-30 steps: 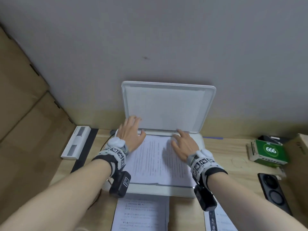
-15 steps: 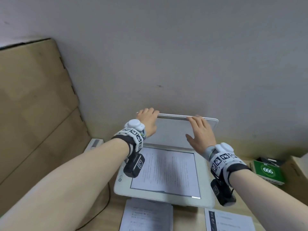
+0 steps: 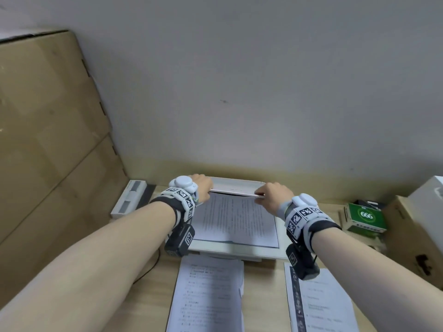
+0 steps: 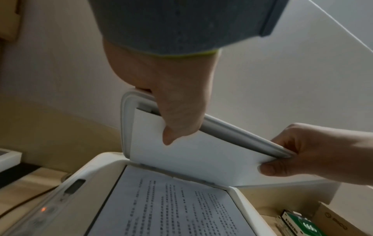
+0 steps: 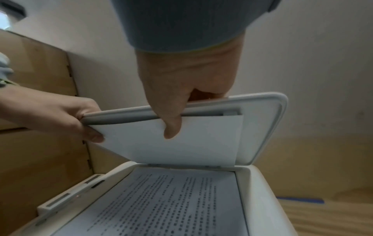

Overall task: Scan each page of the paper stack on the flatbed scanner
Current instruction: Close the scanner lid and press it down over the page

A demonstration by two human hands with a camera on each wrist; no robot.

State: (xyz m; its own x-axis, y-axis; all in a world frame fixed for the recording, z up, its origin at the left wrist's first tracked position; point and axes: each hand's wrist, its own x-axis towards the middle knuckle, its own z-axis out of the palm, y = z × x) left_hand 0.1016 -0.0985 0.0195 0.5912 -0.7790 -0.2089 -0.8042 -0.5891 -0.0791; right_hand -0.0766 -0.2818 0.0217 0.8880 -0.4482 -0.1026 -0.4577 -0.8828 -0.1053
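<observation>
A white flatbed scanner (image 3: pixel 278 250) sits on the wooden desk against the wall. A printed page (image 3: pixel 236 219) lies on its glass. The scanner lid (image 3: pixel 236 186) is tilted partway down over the page. My left hand (image 3: pixel 203 188) grips the lid's free edge near its left corner, thumb under it. My right hand (image 3: pixel 271 195) grips the same edge near the right corner. In the left wrist view the left hand (image 4: pixel 177 111) and the right hand (image 4: pixel 302 153) pinch the lid (image 4: pixel 201 159) above the page (image 4: pixel 171 207). In front of the scanner lie a paper stack (image 3: pixel 208 295) and a second sheet (image 3: pixel 321 305).
A green box (image 3: pixel 365 218) and a cardboard box (image 3: pixel 407 238) stand at the right. A white flat device (image 3: pixel 129 198) lies left of the scanner. Cardboard panels (image 3: pixel 48 140) wall off the left side. The grey wall is right behind the scanner.
Both hands left the page on the glass, took hold of the upright lid's top edge, and have brought the lid down to a low tilt over the page.
</observation>
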